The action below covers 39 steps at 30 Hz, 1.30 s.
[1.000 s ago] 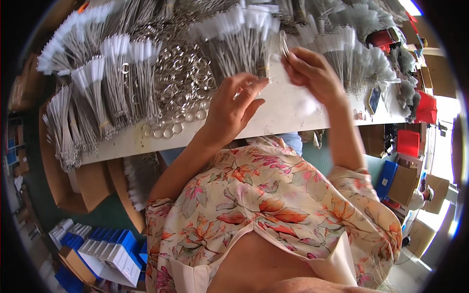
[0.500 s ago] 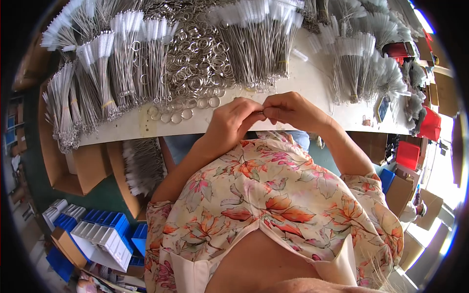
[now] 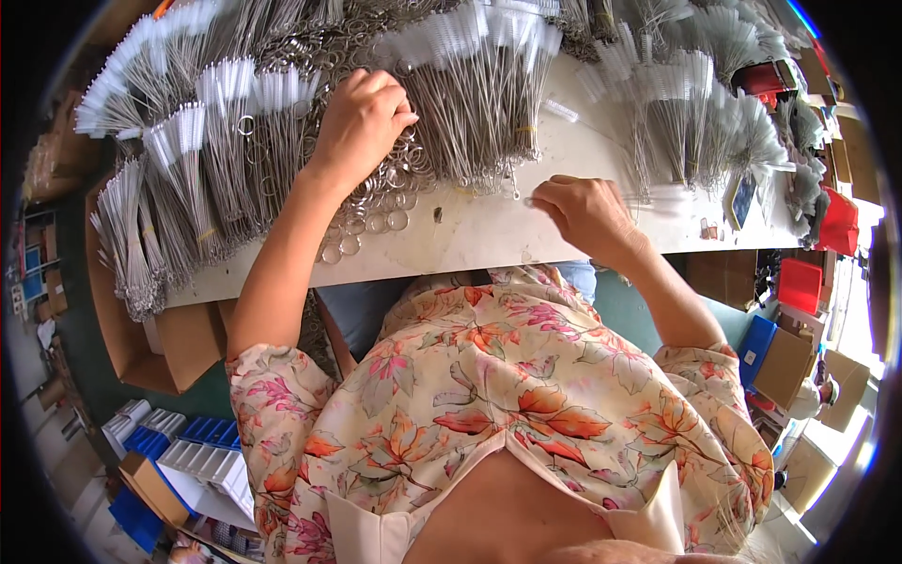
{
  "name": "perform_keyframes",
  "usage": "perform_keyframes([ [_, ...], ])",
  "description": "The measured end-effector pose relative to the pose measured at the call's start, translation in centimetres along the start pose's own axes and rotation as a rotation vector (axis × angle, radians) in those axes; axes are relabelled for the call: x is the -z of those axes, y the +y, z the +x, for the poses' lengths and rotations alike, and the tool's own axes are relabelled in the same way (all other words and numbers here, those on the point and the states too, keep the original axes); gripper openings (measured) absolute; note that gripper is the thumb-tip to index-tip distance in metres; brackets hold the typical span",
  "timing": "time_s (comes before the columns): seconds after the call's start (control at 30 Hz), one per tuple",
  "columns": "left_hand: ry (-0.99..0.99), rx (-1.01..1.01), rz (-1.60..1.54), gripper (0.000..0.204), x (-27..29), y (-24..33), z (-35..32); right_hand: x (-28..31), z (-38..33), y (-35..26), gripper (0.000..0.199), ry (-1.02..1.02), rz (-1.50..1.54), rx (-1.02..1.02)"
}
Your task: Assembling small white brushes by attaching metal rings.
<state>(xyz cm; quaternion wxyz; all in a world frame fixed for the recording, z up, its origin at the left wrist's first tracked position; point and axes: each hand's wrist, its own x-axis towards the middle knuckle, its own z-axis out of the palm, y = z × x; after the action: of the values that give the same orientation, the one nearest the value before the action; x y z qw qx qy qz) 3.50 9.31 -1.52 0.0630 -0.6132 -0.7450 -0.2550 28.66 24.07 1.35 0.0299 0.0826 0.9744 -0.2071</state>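
My left hand [image 3: 362, 117] reaches up over a heap of loose metal rings [image 3: 381, 193] on the white table [image 3: 489, 240], fingers curled down into the heap; what it grips is hidden. My right hand [image 3: 583, 211] rests near the table's front edge, thumb and fingers pinched on a thin wire brush [image 3: 648, 193] whose white bristle end points right. Just beyond the right hand lies a fanned bundle of wire brushes [image 3: 470, 103] with white tips.
More bundles of white-tipped wire brushes lie on the left [image 3: 178, 179] and the right [image 3: 695, 103]. Cardboard boxes [image 3: 141, 348] hang below the table at left. Blue and white packs [image 3: 188, 451] sit on the floor; red and blue boxes [image 3: 799, 287] stand at right.
Half a second ago both hands met at the table's front edge. The left hand has since moved up and left onto the ring heap, while the right hand has stayed low, shifted right.
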Motion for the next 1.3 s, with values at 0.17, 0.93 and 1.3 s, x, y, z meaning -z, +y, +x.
perform_keyframes([
  [0.17,0.026,0.077,0.069,0.014,0.3,-0.1,-0.7,1.1,2.7,-2.3,0.015,0.123,0.742,-0.097],
  [0.93,0.152,0.681,-0.683,0.014,4.4,2.6,-0.9,2.1,9.0,-5.1,0.020,0.027,1.033,-0.078],
  [1.3,0.332,0.503,-0.830,0.011,4.5,6.0,-3.4,1.1,9.2,-8.1,0.017,-0.009,1.403,-0.094],
])
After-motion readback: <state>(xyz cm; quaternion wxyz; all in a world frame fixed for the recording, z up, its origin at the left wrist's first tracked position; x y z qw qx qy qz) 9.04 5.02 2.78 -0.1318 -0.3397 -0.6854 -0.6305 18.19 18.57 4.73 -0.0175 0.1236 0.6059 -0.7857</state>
